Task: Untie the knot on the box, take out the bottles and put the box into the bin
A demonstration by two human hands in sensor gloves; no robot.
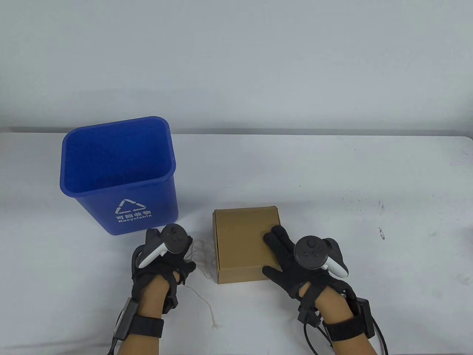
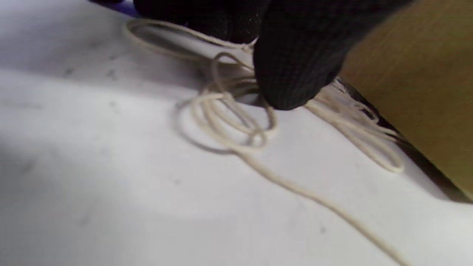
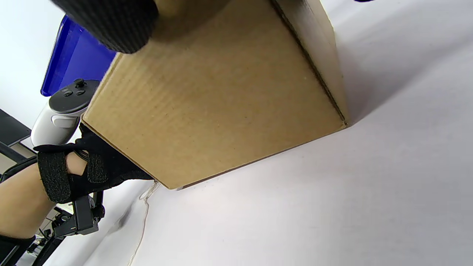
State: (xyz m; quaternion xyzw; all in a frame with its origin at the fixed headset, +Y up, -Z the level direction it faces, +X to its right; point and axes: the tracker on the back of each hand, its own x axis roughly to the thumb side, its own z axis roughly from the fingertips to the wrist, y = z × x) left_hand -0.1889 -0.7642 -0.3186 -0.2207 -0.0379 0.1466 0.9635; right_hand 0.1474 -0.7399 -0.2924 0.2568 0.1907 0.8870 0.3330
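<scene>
Where twine (image 2: 236, 122) loops: square corrugated box (image 1: 244, 236).

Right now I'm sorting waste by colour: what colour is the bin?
Blue, with a white recycling mark: the bin, clearest in the table view.

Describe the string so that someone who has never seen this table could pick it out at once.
Start at the blue recycling bin on the table's left, then drop to the gap between the left hand and the closed cardboard box. There the string lies in loose pale coils on the white table, off the box, one end trailing toward the near edge. It is the only thin, limp thing there.
</scene>
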